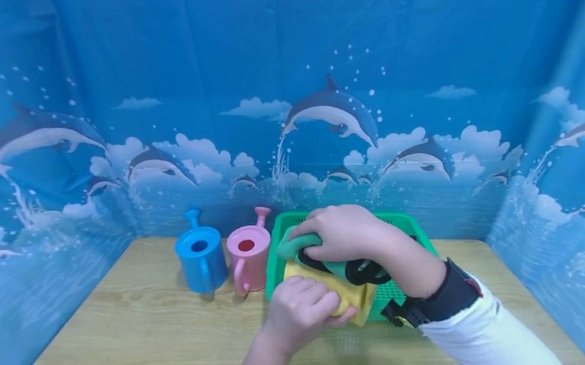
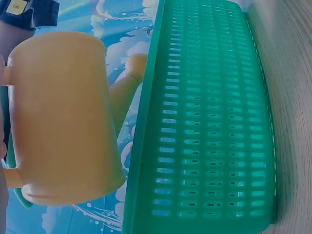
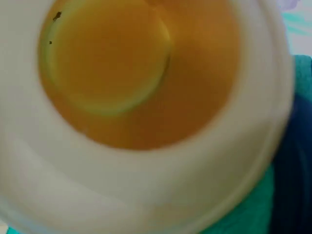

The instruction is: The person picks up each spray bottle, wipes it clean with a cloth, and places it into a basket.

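A yellow watering can (image 1: 348, 292) is tipped over the front of the green basket (image 1: 278, 279). My left hand (image 1: 303, 313) grips its handle. The left wrist view shows the can's body and spout (image 2: 124, 95) beside the basket wall. A green cloth with dark bands (image 1: 299, 246) lies against the can's upper side. My right hand (image 1: 343, 233) holds this cloth with bent fingers. Close up in the right wrist view is the can's round opening, its pale rim (image 3: 146, 190) filling most of the picture, with teal cloth (image 3: 248, 204) behind it.
A blue watering can (image 1: 213, 271) and a pink watering can (image 1: 255, 264) stand upright to the basket's left on the wooden table (image 1: 127, 337). A dolphin-print curtain (image 1: 389, 29) closes off the back and both sides.
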### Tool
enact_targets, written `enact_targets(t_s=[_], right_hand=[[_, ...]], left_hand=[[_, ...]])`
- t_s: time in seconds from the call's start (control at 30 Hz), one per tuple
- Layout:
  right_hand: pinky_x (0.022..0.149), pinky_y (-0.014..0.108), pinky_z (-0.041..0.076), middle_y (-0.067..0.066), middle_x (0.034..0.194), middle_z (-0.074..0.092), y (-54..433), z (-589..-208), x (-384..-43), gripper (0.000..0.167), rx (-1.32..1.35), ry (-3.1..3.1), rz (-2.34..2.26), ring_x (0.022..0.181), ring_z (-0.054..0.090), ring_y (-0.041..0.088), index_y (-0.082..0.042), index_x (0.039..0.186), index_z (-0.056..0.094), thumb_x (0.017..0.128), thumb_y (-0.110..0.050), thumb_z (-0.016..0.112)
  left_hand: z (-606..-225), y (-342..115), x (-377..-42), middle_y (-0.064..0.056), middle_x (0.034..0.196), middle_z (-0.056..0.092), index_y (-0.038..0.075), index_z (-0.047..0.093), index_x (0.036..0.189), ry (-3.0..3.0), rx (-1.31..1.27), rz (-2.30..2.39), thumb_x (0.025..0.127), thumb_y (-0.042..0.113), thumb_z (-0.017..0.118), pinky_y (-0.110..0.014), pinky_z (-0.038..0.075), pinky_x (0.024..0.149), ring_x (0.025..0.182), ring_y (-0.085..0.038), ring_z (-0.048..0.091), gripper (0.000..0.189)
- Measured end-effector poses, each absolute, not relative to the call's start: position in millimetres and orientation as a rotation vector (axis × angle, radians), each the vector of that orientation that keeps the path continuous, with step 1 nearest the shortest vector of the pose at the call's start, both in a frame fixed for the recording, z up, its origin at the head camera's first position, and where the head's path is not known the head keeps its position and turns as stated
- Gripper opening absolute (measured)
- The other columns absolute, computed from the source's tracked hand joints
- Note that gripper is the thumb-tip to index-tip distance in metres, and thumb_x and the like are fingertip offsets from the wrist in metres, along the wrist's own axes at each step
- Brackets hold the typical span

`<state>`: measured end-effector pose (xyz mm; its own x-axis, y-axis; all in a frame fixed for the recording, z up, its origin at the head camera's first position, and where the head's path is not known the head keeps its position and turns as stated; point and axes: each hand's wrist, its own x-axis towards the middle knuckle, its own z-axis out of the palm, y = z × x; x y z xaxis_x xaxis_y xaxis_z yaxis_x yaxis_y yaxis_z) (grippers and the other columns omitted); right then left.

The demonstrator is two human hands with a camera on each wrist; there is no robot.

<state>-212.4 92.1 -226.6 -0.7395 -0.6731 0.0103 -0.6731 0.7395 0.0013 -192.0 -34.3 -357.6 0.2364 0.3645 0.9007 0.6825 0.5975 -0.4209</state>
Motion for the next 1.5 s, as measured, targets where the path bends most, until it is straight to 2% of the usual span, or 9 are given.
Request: enact_targets(t_s=[0.13, 0.23, 0.4, 0.6, 0.73, 0.97, 1.07, 1.23, 1.5], right_hand=[[0.068, 0.027, 0.049, -0.004, 0.124, 0.065, 95, -228, -215, 0.033, 1.135, -2.934, 0.023, 0.101, 0.062, 0.017, -0.032, 0.126, 0.064, 0.093, -0.03, 0.061], [0.073, 0.028, 0.049, -0.006, 0.126, 0.064, 100, -227, -216, 0.032, 1.157, -2.941, 0.043, 0.103, 0.062, 0.015, -0.033, 0.126, 0.063, 0.094, -0.03, 0.061], [0.068, 0.026, 0.045, -0.006, 0.121, 0.066, 110, -223, -216, 0.031, 1.195, -2.977, 0.129, 0.082, 0.057, 0.01, -0.031, 0.123, 0.065, 0.093, -0.027, 0.061], [0.07, 0.027, 0.045, -0.009, 0.12, 0.066, 124, -218, -213, 0.03, 1.188, -3.039, 0.224, 0.079, 0.055, 0.007, -0.033, 0.123, 0.065, 0.094, -0.027, 0.06], [0.068, 0.028, 0.044, -0.008, 0.121, 0.065, 136, -215, -212, 0.029, 1.197, -3.088, 0.294, 0.07, 0.053, 0.008, -0.034, 0.122, 0.065, 0.095, -0.027, 0.058], [0.067, 0.027, 0.044, -0.008, 0.113, 0.065, 156, -207, -210, 0.029, 1.247, -3.107, 0.366, 0.068, 0.051, 0.007, -0.03, 0.123, 0.065, 0.095, -0.025, 0.058], [0.068, 0.027, 0.044, -0.008, 0.113, 0.065, 161, -206, -210, 0.029, 1.269, -3.1, 0.377, 0.069, 0.051, 0.007, -0.03, 0.123, 0.065, 0.095, -0.025, 0.058], [0.073, 0.029, 0.045, -0.007, 0.121, 0.064, 160, -208, -213, 0.029, 1.295, -3.071, 0.388, 0.077, 0.055, 0.007, -0.03, 0.125, 0.064, 0.096, -0.028, 0.057], [0.082, 0.03, 0.049, -0.006, 0.127, 0.062, 144, -215, -218, 0.03, 1.324, -3.013, 0.355, 0.096, 0.059, 0.008, -0.029, 0.127, 0.062, 0.097, -0.029, 0.056]], left_hand=[[-357, -34, -192, 0.011, 0.048, 0.039, 0.019, 0.043, 0.057, -1.371, -0.993, -0.278, 0.097, 0.038, 0.052, -0.012, 0.024, 0.045, 0.041, -0.003, 0.037, 0.045], [-357, -34, -192, 0.011, 0.048, 0.039, 0.02, 0.043, 0.057, -1.38, -1.009, -0.287, 0.097, 0.038, 0.052, -0.012, 0.023, 0.045, 0.041, -0.002, 0.037, 0.045], [-356, -35, -193, 0.012, 0.047, 0.04, 0.02, 0.043, 0.056, -1.373, -1.017, -0.285, 0.096, 0.038, 0.053, -0.012, 0.027, 0.045, 0.041, -0.003, 0.038, 0.045], [-357, -38, -195, 0.012, 0.048, 0.042, 0.02, 0.044, 0.056, -1.378, -1.002, -0.282, 0.097, 0.039, 0.051, -0.011, 0.026, 0.045, 0.041, -0.003, 0.039, 0.046], [-358, -40, -196, 0.011, 0.048, 0.042, 0.019, 0.044, 0.057, -1.38, -0.997, -0.277, 0.097, 0.04, 0.051, -0.012, 0.026, 0.045, 0.041, -0.003, 0.039, 0.046], [-358, -42, -197, 0.01, 0.048, 0.043, 0.019, 0.044, 0.056, -1.374, -0.984, -0.286, 0.096, 0.04, 0.053, -0.013, 0.029, 0.046, 0.042, -0.004, 0.04, 0.046], [-357, -42, -195, 0.01, 0.049, 0.044, 0.019, 0.045, 0.057, -1.372, -0.985, -0.293, 0.096, 0.041, 0.053, -0.013, 0.03, 0.046, 0.043, -0.004, 0.041, 0.045], [-355, -42, -194, 0.01, 0.049, 0.044, 0.019, 0.045, 0.057, -1.349, -0.986, -0.301, 0.096, 0.04, 0.053, -0.013, 0.029, 0.046, 0.042, -0.004, 0.04, 0.046], [-354, -42, -191, 0.011, 0.049, 0.045, 0.02, 0.046, 0.057, -1.338, -0.997, -0.288, 0.096, 0.039, 0.053, -0.012, 0.029, 0.046, 0.043, -0.003, 0.042, 0.044]])
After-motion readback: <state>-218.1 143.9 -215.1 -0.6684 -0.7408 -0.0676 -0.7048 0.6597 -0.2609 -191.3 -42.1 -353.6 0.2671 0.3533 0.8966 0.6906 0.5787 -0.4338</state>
